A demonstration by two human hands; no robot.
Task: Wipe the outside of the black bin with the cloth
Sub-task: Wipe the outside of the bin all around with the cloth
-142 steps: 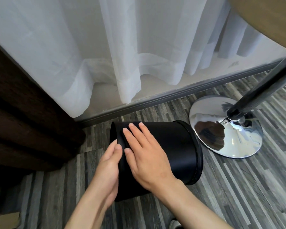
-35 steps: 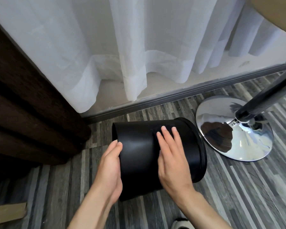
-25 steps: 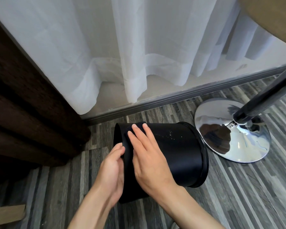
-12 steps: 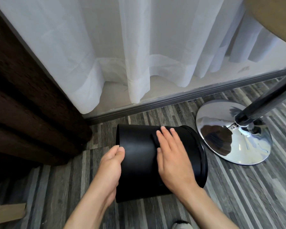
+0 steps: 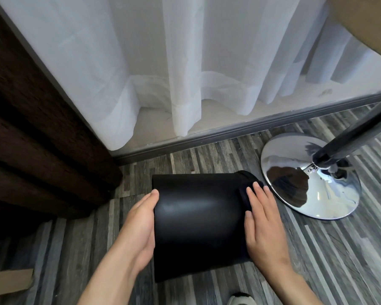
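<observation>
The black bin [image 5: 198, 221] lies on its side on the grey plank floor, base to the left and rim to the right. My left hand [image 5: 139, 227] presses flat against the base end and steadies it. My right hand [image 5: 262, 221] lies flat on a dark cloth [image 5: 243, 194] at the rim end of the bin's upper wall. Only the edges of the cloth show beside and beyond my fingers; most of it is hidden under the palm.
A chrome round table base [image 5: 295, 150] with a dark pole [image 5: 356, 133] stands just right of the bin's rim. White sheer curtains [image 5: 185, 62] hang behind it, and a dark brown curtain [image 5: 31, 128] hangs at the left. Cardboard [image 5: 9, 282] lies at the lower left.
My right hand has slid the cloth rightward from the middle of the bin's wall to its rim end. My left hand stays on the base.
</observation>
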